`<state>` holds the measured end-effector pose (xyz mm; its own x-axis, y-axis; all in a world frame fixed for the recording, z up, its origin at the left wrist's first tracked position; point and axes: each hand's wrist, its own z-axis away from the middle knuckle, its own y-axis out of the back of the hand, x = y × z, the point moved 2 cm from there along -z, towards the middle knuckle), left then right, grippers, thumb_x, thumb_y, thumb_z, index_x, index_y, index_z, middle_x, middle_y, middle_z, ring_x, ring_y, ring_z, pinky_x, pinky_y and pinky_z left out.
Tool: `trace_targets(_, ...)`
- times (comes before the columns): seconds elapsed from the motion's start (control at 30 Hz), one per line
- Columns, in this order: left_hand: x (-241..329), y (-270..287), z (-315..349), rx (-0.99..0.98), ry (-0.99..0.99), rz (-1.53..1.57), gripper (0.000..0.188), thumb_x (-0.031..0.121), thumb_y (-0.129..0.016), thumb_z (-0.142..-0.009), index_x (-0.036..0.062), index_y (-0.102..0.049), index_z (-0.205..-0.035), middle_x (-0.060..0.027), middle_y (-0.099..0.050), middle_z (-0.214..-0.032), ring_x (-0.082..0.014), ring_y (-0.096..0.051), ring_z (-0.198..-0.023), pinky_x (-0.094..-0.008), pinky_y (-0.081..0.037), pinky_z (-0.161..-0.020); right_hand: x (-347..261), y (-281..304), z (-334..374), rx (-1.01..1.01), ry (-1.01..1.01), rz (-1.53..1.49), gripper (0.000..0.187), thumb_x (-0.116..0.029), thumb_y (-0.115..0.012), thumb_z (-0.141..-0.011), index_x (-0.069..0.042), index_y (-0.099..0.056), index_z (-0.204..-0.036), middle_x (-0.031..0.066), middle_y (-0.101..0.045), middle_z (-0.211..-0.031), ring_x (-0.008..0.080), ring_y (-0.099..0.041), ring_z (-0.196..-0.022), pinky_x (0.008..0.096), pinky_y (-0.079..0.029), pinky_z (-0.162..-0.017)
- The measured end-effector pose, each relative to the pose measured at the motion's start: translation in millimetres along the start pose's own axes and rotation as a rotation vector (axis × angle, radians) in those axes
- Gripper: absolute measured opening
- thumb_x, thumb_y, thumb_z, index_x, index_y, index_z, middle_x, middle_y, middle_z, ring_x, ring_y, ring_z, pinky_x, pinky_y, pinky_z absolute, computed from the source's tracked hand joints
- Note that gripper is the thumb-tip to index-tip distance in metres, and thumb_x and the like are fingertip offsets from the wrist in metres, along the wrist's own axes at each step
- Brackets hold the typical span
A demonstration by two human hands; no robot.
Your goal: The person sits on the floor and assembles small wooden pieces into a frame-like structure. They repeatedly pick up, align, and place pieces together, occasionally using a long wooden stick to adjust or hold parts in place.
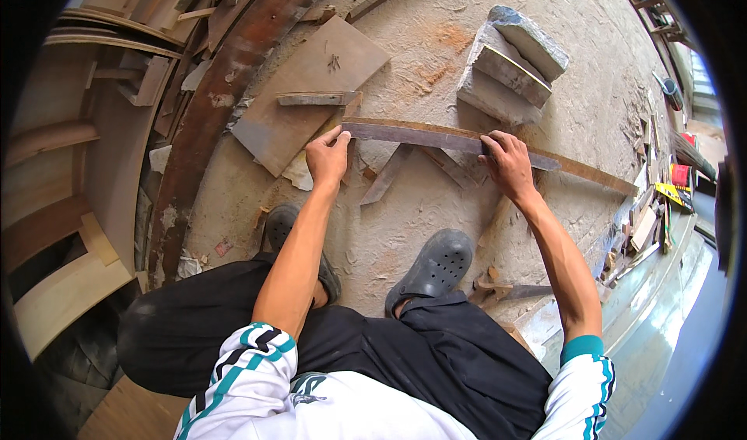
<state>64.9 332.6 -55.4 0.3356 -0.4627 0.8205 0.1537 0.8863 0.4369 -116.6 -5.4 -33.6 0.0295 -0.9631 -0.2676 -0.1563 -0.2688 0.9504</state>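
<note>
Two bare hands share one dark flat strip [420, 135] in the head view, which lies lengthwise against a longer brown wooden strip [595, 175], across the middle of the concrete floor [599, 74]. The left hand [327, 158] has its grip closed in a pinch at the left end; the right hand [510, 161] has its grip curled over the strip farther along, the fingers bent around it. Such spacing probably keeps the two pieces level and their edges together. Wood offcuts [387, 175] lie under or just beyond the strip, perhaps as props; whether they touch it cannot be told.

Beyond the left hand, a plywood board [288, 66] bears a short wood block [315, 99] and a few nails [334, 63]. Past the right hand sits a concrete block [498, 101].

A brown beam [206, 129] bounds the floor's left edge, scrap wood [644, 226] its right. Sideways room looks greater on the right, between concrete block and scrap; nearer the body, the clogs [436, 265] and an apparent handsaw [523, 291] narrow it.
</note>
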Motion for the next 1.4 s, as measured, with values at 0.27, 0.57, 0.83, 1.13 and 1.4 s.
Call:
trace_targets(0.27,-1,3,-5,-0.025,-0.014,-0.06,0.037,0.023,-0.075,-0.085,0.0031,-0.075,-0.117,-0.0214,-0.074,-0.113,-0.0266,-0.071,-0.104,-0.0342,-0.051,-0.095,-1,1,-3,-0.023,-0.014,-0.006,0.049,-0.019,-0.078,-0.082,-0.009,-0.062,-0.127,0.0105,-0.06,-0.123,0.0313,-0.057,-0.115,0.0439,-0.045,-0.096)
trace_targets(0.57,17,10,-9,-0.096,0.091,-0.054,0.037,0.016,-0.078,-0.083,-0.0013,-0.074,-0.116,-0.0195,-0.073,-0.117,-0.0262,-0.07,-0.11,-0.0334,-0.05,-0.099,0,1,-2,0.002,-0.002,-0.007,0.047,-0.021,-0.079,-0.08,-0.01,-0.064,-0.124,0.0074,-0.061,-0.121,0.0286,-0.057,-0.114,0.0428,-0.045,-0.093)
trace_targets(0.83,6,10,-18,-0.128,0.141,-0.069,0.037,0.015,-0.077,-0.084,-0.0002,-0.074,-0.118,-0.0171,-0.073,-0.115,-0.0235,-0.069,-0.107,-0.0338,-0.052,-0.094,4,-3,-2,0.015,0.013,0.007,0.049,-0.022,-0.08,-0.079,-0.011,-0.062,-0.123,0.0062,-0.061,-0.121,0.0272,-0.057,-0.116,0.0421,-0.044,-0.096)
trace_targets(1.13,8,10,-18,-0.134,0.161,0.004,0.033,0.013,-0.076,-0.085,0.0001,-0.075,-0.116,-0.0136,-0.075,-0.111,-0.019,-0.069,-0.101,-0.0311,-0.051,-0.092,16,2,5,-0.019,-0.04,-0.128,0.049,-0.022,-0.079,-0.081,-0.01,-0.057,-0.123,0.0098,-0.057,-0.125,0.0309,-0.052,-0.122,0.0436,-0.039,-0.103)
trace_targets(1.4,20,9,-13,-0.194,0.199,-0.01,0.04,0.013,-0.073,-0.09,-0.0042,-0.067,-0.126,-0.015,-0.07,-0.118,-0.0232,-0.065,-0.109,-0.0356,-0.053,-0.092,24,2,13,-0.02,-0.089,-0.105,0.053,-0.017,-0.08,-0.077,-0.01,-0.057,-0.123,0.0088,-0.058,-0.126,0.0302,-0.052,-0.124,0.0441,-0.038,-0.105)
